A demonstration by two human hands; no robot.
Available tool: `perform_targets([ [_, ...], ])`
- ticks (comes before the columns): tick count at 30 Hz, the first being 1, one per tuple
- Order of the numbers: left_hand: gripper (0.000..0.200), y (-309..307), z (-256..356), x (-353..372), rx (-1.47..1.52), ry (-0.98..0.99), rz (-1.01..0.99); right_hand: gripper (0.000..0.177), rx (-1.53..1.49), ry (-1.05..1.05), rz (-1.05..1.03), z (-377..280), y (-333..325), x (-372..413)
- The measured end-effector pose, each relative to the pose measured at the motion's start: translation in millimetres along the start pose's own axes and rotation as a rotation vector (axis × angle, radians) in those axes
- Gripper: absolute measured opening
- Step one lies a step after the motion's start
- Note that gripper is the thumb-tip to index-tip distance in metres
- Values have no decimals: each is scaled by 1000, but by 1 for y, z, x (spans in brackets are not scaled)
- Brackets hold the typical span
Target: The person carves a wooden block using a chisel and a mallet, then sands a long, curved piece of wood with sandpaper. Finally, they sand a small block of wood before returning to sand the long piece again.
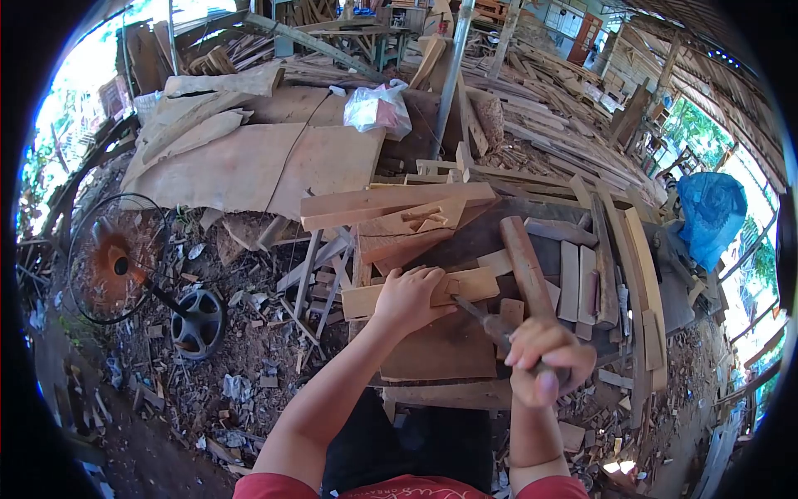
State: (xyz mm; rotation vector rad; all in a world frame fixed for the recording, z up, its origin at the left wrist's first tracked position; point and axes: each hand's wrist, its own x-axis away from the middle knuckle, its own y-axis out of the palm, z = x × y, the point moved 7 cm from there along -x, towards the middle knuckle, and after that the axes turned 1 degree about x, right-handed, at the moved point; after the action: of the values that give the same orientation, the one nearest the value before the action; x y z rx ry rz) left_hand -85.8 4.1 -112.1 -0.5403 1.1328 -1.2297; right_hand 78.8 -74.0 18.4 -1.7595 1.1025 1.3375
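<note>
A short light-brown wooden board [474,284] lies crosswise on the workbench in front of me. My left hand [411,299] presses down on its middle and grips it, fingers bent over the far side. My right hand [549,359] is wrapped around the handle of a chisel [475,311], just right of the board. The chisel slants up and left, its tip at a small cut mark in the board beside my left hand. Motion slightly blurs the right hand, which partly hides the handle.
Behind the board are stacked planks [399,205]. A round wooden club [525,262] and several wood blocks [569,279] lie to the right. A standing fan [122,266] is at left. Beyond are a plastic bag [378,111], a blue tarp [712,218] and scrap wood on the ground.
</note>
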Motion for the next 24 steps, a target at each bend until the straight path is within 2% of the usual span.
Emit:
perform_targets([
  [5,61,-3,-2,-2,65,-69,-57,16,8,19,61,-20,-5,33],
  [7,60,-3,-3,-2,74,-83,-88,17,48,26,-78,-22,3,45],
  [10,58,-4,-1,-2,75,-74,-84,19,97,41,-97,-30,12,50],
  [13,58,-3,-2,-1,72,-94,-92,21,84,62,2,-25,0,53],
  [15,53,-6,-2,0,73,-50,44,19,111,96,122,-20,-16,47],
  [16,53,-6,-2,0,71,-48,47,19,110,93,122,-17,-21,43],
  [18,53,-8,-1,1,67,-35,65,19,-84,120,360,-6,-50,39],
  [21,53,-6,0,1,64,-25,19,24,-196,150,329,-1,-72,22],
  [24,54,-2,1,0,67,25,-36,28,-117,163,226,-2,-75,12],
])
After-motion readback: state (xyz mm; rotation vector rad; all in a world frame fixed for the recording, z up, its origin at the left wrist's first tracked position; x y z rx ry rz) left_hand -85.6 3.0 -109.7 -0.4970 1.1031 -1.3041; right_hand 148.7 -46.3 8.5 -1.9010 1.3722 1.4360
